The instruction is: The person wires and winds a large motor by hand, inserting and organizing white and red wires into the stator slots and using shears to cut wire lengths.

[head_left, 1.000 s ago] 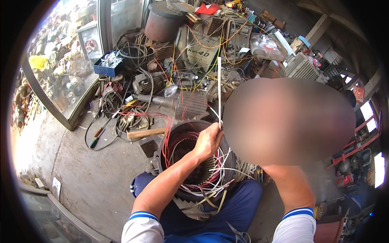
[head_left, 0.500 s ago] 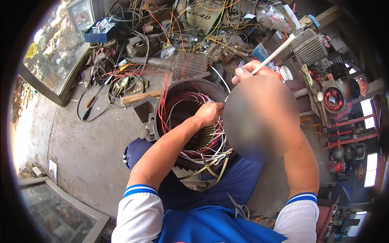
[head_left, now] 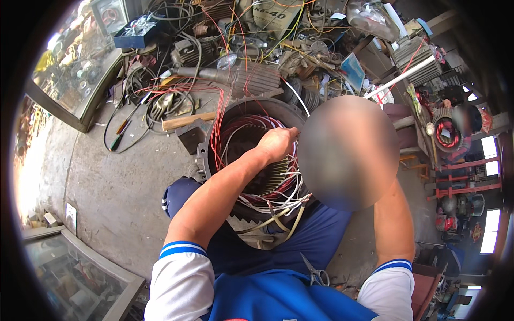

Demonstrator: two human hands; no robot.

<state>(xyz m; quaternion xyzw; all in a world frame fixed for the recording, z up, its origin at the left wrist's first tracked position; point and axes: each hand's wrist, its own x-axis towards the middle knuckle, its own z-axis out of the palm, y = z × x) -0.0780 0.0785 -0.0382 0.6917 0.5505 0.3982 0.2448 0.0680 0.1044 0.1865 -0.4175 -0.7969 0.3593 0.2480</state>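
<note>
A round motor stator (head_left: 246, 107), wound with red and white wires (head_left: 292, 190), stands between my legs. My left hand (head_left: 276, 144) reaches over its bore, fingers closed at the far right edge of the windings; what they pinch is hidden. To the right of the stator, my right hand (head_left: 364, 136) is largely covered by a round blur, so its fingers do not show. From that blur a white rod (head_left: 404, 76) slants up to the right, held aloft. A white sleeved wire (head_left: 296, 96) curves down toward the blur. Scissors (head_left: 316, 272) lie against my lap.
Loose red wires (head_left: 217, 125) hang over the stator's left side. Beyond it lie a wooden strip (head_left: 187, 121), a screwdriver (head_left: 116, 142), a finned motor (head_left: 251, 80) and tangled cables. Glass-fronted cabinets (head_left: 80, 120) stand at left. Another wound stator (head_left: 447, 131) sits far right.
My right hand and the white rod have moved, the rod now tilted lower and farther right. My left hand stays at the windings, shifted slightly upward. The view has shifted a little.
</note>
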